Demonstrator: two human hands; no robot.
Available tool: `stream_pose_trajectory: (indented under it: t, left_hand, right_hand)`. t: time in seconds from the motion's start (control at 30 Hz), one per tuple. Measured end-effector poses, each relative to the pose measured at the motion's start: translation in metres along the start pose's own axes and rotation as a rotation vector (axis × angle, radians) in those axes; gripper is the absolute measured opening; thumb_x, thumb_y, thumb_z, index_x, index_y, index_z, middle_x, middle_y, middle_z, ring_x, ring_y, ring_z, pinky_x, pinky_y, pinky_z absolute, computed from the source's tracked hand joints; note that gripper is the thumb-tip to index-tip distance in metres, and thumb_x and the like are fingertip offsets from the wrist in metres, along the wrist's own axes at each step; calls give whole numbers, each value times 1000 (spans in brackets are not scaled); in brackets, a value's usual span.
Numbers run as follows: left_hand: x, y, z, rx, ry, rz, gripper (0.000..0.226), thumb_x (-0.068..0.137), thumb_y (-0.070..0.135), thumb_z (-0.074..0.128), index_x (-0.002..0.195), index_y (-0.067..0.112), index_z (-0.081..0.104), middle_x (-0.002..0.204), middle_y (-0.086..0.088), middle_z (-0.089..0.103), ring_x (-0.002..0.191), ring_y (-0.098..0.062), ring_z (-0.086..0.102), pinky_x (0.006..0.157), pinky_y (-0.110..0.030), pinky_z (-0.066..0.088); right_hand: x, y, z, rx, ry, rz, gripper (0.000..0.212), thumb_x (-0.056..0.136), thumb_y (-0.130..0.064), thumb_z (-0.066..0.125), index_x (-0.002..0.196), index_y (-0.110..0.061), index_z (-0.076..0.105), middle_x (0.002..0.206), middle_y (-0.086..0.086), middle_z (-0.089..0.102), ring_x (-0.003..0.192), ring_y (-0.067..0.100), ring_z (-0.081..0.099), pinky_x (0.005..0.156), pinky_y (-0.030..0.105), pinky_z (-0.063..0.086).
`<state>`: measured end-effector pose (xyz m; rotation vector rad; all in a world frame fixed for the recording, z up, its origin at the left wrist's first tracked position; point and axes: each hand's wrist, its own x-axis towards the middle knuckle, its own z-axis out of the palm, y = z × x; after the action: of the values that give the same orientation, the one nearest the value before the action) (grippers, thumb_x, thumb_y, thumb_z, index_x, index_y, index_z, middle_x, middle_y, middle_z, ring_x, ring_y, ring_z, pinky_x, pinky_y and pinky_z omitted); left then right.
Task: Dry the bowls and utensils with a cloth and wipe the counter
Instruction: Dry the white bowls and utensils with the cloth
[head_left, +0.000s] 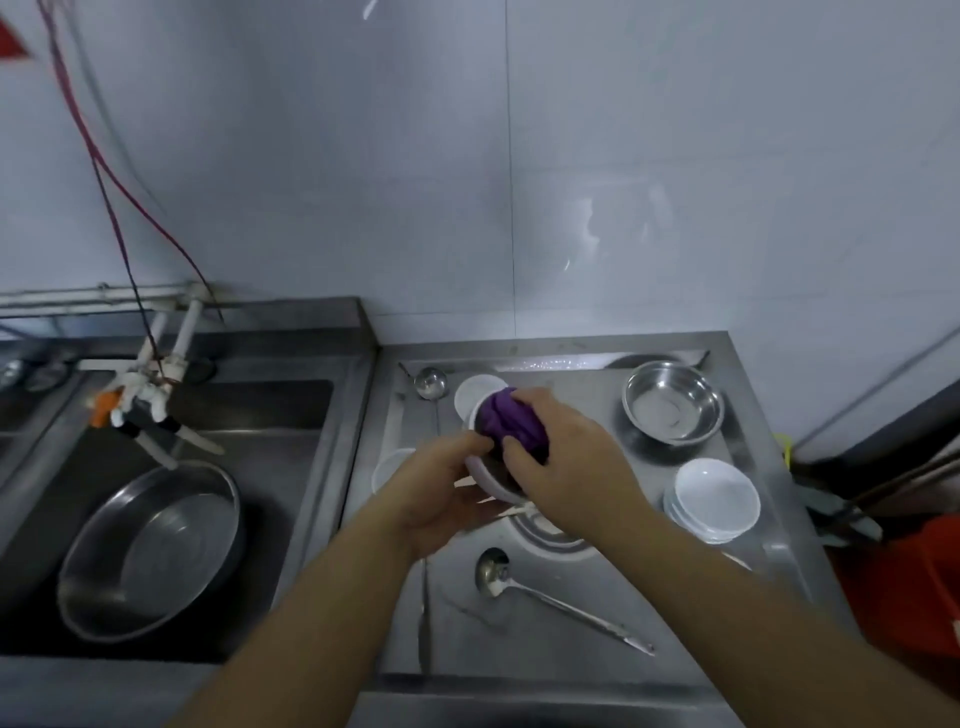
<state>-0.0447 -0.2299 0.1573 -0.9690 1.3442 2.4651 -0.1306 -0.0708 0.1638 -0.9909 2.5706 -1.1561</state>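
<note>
My left hand (441, 499) grips the white bowl (485, 480) tilted above the counter (571, 649), just left of the stacked white bowls (714, 499), while my right hand (566, 467) presses the bunched purple cloth (506, 418) into its mouth.

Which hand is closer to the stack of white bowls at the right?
Right. The right hand presses the purple cloth just left of the stack of white bowls; the left hand is farther left.

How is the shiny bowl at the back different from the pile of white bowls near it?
The steel bowl is shiny grey metal; the white bowls are plain white. The steel bowl sits alone; the white bowls are stacked. The steel bowl looks wider. Both sit open side up on the counter.
</note>
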Motion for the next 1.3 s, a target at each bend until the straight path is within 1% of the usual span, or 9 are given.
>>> stream_pose_trajectory:
  t: [0.1,0.3,0.5,0.7,0.83,0.93,1.0,1.2,1.3]
  left_hand:
    - [-21,3,21,69,-43,72,71,83,26,74,142,-8,53,130,-32,66,103,-36,70,96,-50,61]
    - [-45,3,31,70,-107,86,74,90,75,63,137,18,70,136,-17,70,121,-33,70,98,-43,57]
    - [-53,-1,30,-37,-205,77,79,92,78,53,143,18,64,143,-24,63,133,-38,61,102,-50,54]
    - [-57,8,15,-165,-256,78,76,92,75,57,143,19,64,147,-24,60,134,-41,60,103,-55,54]
    - [-56,28,7,-68,-151,191,69,88,73,63,132,20,72,134,-20,70,124,-37,69,102,-60,56]
    - [-56,41,0,98,-77,289,74,83,69,66,136,18,66,128,-17,74,117,-35,72,92,-58,61]
    - [-56,47,-9,175,-93,327,81,76,66,70,139,15,61,130,-20,71,118,-40,71,94,-63,59]
    - [-61,48,-34,207,-427,289,71,94,64,59,144,14,60,139,-25,65,129,-43,63,104,-57,54]
    - [-62,40,-41,90,-557,219,75,102,66,46,151,9,53,145,-24,60,135,-38,59,105,-48,54]
  right_hand:
    - [-8,-10,-21,30,2,-84,45,95,-37,66,138,-30,55,108,-8,67,90,18,63,81,40,55]
    - [-25,-22,-40,217,61,-105,40,94,-32,68,131,-40,58,95,-19,67,84,10,64,72,32,56]
    - [-43,-31,-35,231,10,-184,43,90,-42,65,132,-44,59,100,-21,67,87,5,64,73,16,51]
    - [-27,-55,-26,-176,177,-409,44,88,-18,79,132,-23,73,129,-2,73,111,26,68,92,39,58]
    - [-11,-84,-19,-283,120,-237,34,96,-29,66,130,-32,71,118,-6,75,100,22,68,83,38,57]
    - [4,-104,-22,-196,-33,-2,16,95,-39,57,99,-34,72,82,-6,72,76,16,68,70,40,57]
    - [11,-113,-29,-100,-168,149,17,92,-39,58,88,-29,72,75,-5,73,72,14,69,72,39,60]
    - [7,-125,-46,378,-421,436,25,76,-37,73,96,-24,81,96,5,81,91,26,78,89,42,64]
    - [-3,-134,-43,675,-326,517,19,65,-35,78,75,-19,80,79,6,75,72,20,72,69,31,59]
